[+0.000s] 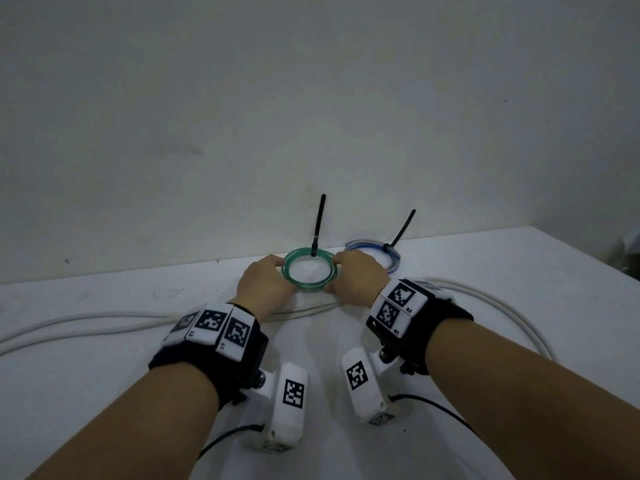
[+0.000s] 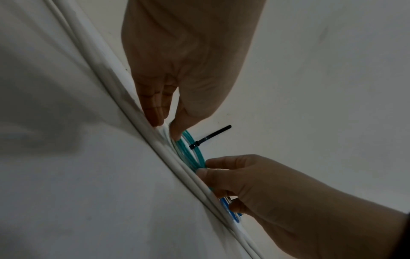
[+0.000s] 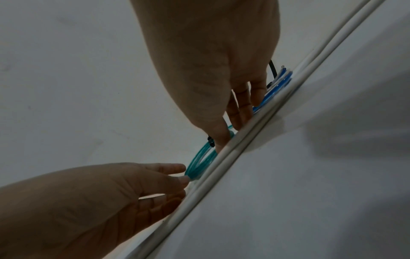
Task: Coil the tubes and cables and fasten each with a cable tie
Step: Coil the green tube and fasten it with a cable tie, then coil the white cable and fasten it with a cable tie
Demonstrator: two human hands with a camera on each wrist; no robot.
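Observation:
A coiled green tube (image 1: 309, 287) lies on the white table (image 1: 450, 393) by the wall, bound by a black cable tie (image 1: 318, 225) whose tail stands upright. My left hand (image 1: 273, 275) pinches the coil's left edge between thumb and fingertips. My right hand (image 1: 338, 276) pinches its right edge in the same way. In the left wrist view the thumb (image 2: 177, 135) rests on the green coil (image 2: 199, 156). To the right lies a blue tube coil (image 1: 389, 261) with its own black tie (image 1: 403, 230). A long loose white cable (image 1: 86, 323) runs across the table under both wrists.
The wall (image 1: 311, 116) rises right behind the coils. The table's right edge (image 1: 588, 254) falls away at the far right. The white cable loops back along the right side (image 1: 519, 317). Bare table surface lies at the near left (image 1: 69, 393).

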